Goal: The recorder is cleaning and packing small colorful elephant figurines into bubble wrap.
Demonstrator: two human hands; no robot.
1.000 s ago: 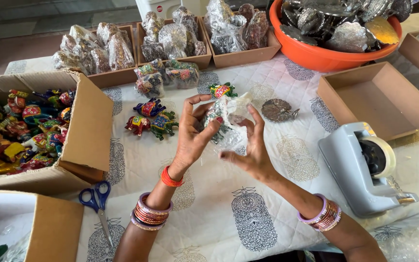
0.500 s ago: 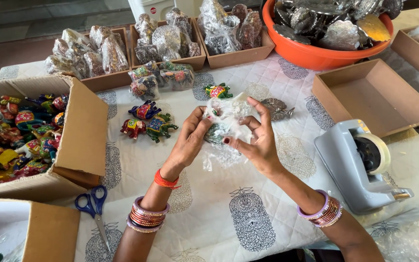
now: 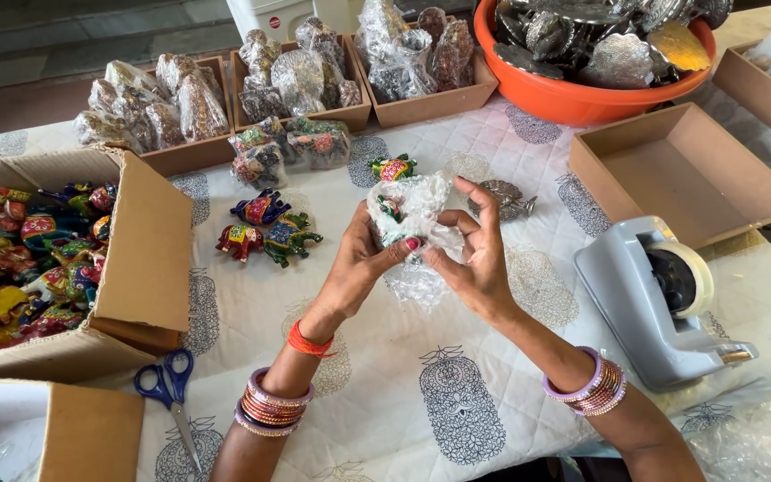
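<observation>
Just above the middle of the quilted white printed counter (image 3: 457,419), both hands work on one small painted elephant figurine half swaddled in clear bubble wrap (image 3: 408,214). The left hand (image 3: 359,263) has its grip closed on the lower left of the bundle, thumb pressing the plastic flat. The right hand (image 3: 475,254) pinches the loose right edge between thumb and fingers, folding it inward. The wrap is partly round the piece, with a tail of plastic hanging below the hands, so the parcel looks unfinished and not yet taped.

Behind, three shallow cardboard trays of already wrapped figurines (image 3: 301,85) suggest a good share is done. Three bare colourful painted elephants (image 3: 265,232) and one more small painted figure (image 3: 393,167) lie unwrapped on the counter. At the left, a large open cardboard box full of bright painted figurines (image 3: 37,259) seems to hold plenty more. A grey tape dispenser (image 3: 653,299) sits to the right, blue-handled scissors (image 3: 171,397) to the lower left.
</observation>
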